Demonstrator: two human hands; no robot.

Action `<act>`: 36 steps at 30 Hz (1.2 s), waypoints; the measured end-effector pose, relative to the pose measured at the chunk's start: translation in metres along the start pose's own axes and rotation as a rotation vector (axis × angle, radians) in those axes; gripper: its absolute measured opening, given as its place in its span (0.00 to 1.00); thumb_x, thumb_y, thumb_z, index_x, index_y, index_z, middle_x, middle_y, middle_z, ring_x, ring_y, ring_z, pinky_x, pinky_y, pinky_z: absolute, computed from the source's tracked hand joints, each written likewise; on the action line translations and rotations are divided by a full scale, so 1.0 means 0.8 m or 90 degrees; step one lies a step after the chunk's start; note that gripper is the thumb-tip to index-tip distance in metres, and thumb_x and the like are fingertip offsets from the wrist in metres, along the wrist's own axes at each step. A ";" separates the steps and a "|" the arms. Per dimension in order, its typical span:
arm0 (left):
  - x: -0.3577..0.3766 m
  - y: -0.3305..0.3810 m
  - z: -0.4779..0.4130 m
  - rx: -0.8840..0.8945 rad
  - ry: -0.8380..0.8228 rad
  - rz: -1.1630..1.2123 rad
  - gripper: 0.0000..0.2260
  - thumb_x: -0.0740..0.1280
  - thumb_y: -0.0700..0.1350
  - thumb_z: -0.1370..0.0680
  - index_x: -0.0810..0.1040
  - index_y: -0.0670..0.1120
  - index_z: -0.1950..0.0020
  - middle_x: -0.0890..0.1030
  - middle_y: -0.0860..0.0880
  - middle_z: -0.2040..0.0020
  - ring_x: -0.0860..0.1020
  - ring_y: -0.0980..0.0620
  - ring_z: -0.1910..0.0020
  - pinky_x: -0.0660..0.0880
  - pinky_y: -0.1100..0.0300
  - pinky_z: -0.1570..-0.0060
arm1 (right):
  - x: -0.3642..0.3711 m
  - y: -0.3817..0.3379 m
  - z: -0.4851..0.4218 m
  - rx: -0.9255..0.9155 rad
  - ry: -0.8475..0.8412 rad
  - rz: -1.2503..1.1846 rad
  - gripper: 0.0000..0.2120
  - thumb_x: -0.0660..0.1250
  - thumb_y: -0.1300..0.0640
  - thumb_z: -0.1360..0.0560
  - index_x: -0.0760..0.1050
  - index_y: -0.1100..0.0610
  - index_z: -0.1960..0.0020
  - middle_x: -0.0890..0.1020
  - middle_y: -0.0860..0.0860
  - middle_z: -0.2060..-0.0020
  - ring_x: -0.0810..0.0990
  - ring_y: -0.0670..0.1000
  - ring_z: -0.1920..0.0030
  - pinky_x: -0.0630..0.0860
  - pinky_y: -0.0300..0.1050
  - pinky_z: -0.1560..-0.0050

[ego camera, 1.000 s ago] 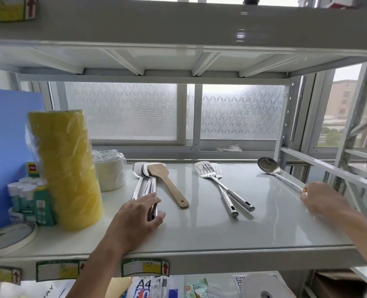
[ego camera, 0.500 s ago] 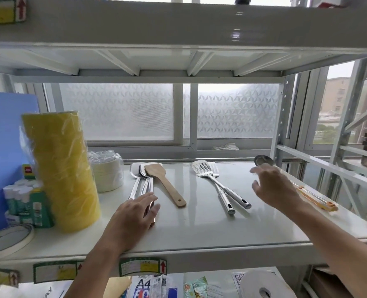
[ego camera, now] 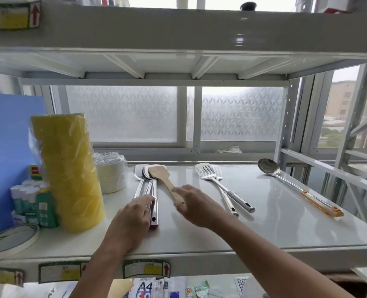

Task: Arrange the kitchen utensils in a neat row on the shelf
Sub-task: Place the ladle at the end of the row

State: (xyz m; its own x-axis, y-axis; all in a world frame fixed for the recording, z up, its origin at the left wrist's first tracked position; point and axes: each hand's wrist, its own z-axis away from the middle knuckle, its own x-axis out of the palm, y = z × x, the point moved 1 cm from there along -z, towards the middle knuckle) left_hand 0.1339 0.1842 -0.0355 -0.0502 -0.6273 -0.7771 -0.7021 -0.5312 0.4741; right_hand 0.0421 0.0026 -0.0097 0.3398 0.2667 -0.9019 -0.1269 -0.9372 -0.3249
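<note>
On the white shelf (ego camera: 264,229) lie several utensils with their heads toward the window. A bundle of steel spatulas (ego camera: 150,186) lies left of centre, and my left hand (ego camera: 133,216) curls over its handles. Just to its right is a wooden spatula (ego camera: 160,175). My right hand (ego camera: 193,205) hovers at the wooden handle's near end, fingers apart, covering the tip. Two slotted steel turners (ego camera: 210,174) lie crossed in the middle. A steel ladle (ego camera: 268,167) with an orange handle end lies slanted at the far right.
A tall stack of yellow tape rolls (ego camera: 68,168) stands at the left, with wrapped paper plates (ego camera: 111,175) behind it. Glue sticks (ego camera: 32,201), a flat tape roll (ego camera: 10,239) and a blue board (ego camera: 6,147) fill the left end. The upper shelf (ego camera: 178,35) hangs low overhead.
My right hand let go of the ladle at the right edge and swept left to the wooden spatula's handle. My left hand stayed on the steel bundle, and its fingers curled.
</note>
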 end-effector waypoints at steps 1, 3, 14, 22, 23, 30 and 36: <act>0.001 -0.001 0.000 0.001 0.002 -0.007 0.15 0.58 0.42 0.19 0.76 0.56 0.36 0.81 0.52 0.37 0.78 0.47 0.41 0.74 0.49 0.42 | 0.008 -0.003 -0.003 0.005 -0.009 -0.008 0.22 0.60 0.50 0.18 0.69 0.52 0.25 0.76 0.55 0.35 0.79 0.59 0.38 0.76 0.57 0.37; 0.002 -0.002 0.000 0.004 0.007 -0.013 0.15 0.58 0.44 0.19 0.75 0.57 0.35 0.81 0.53 0.36 0.79 0.47 0.40 0.75 0.50 0.42 | 0.023 -0.007 -0.008 0.017 -0.011 -0.040 0.21 0.59 0.51 0.18 0.70 0.52 0.26 0.75 0.53 0.33 0.78 0.59 0.36 0.74 0.55 0.34; 0.005 -0.009 -0.008 0.015 -0.063 -0.016 0.31 0.66 0.55 0.23 0.61 0.57 0.21 0.72 0.54 0.25 0.74 0.50 0.30 0.73 0.50 0.34 | 0.049 -0.019 -0.014 -0.053 -0.068 0.005 0.28 0.48 0.35 0.20 0.63 0.41 0.22 0.70 0.53 0.27 0.68 0.59 0.30 0.65 0.60 0.30; 0.003 -0.009 -0.006 0.037 -0.052 -0.018 0.31 0.62 0.62 0.25 0.64 0.56 0.23 0.73 0.56 0.26 0.73 0.54 0.30 0.73 0.50 0.34 | 0.057 -0.017 -0.016 -0.035 -0.066 0.015 0.33 0.44 0.31 0.22 0.60 0.42 0.21 0.67 0.54 0.24 0.66 0.59 0.26 0.63 0.59 0.27; 0.003 -0.009 -0.006 0.038 -0.049 -0.022 0.31 0.62 0.62 0.25 0.64 0.56 0.23 0.73 0.56 0.26 0.73 0.54 0.30 0.73 0.51 0.34 | 0.057 -0.018 -0.015 -0.034 -0.067 0.011 0.33 0.44 0.31 0.22 0.61 0.43 0.21 0.68 0.54 0.24 0.66 0.59 0.26 0.63 0.59 0.27; 0.004 -0.010 -0.005 0.066 -0.041 -0.028 0.29 0.64 0.60 0.22 0.63 0.56 0.22 0.73 0.55 0.26 0.75 0.54 0.32 0.74 0.51 0.35 | 0.046 -0.023 -0.003 -0.037 -0.057 -0.012 0.31 0.48 0.34 0.18 0.59 0.48 0.20 0.67 0.53 0.23 0.64 0.58 0.24 0.60 0.57 0.26; 0.002 -0.007 -0.005 0.077 -0.048 -0.013 0.27 0.62 0.57 0.23 0.63 0.58 0.24 0.76 0.55 0.29 0.77 0.53 0.35 0.74 0.50 0.37 | 0.047 -0.024 -0.004 -0.049 -0.048 -0.019 0.33 0.46 0.32 0.20 0.60 0.48 0.21 0.70 0.51 0.26 0.67 0.58 0.27 0.63 0.57 0.27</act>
State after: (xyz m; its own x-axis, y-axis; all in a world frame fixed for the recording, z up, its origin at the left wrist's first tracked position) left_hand 0.1407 0.1841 -0.0374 -0.0846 -0.5706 -0.8169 -0.7838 -0.4681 0.4081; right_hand 0.0604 0.0299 -0.0368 0.2704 0.3078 -0.9122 -0.0457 -0.9424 -0.3315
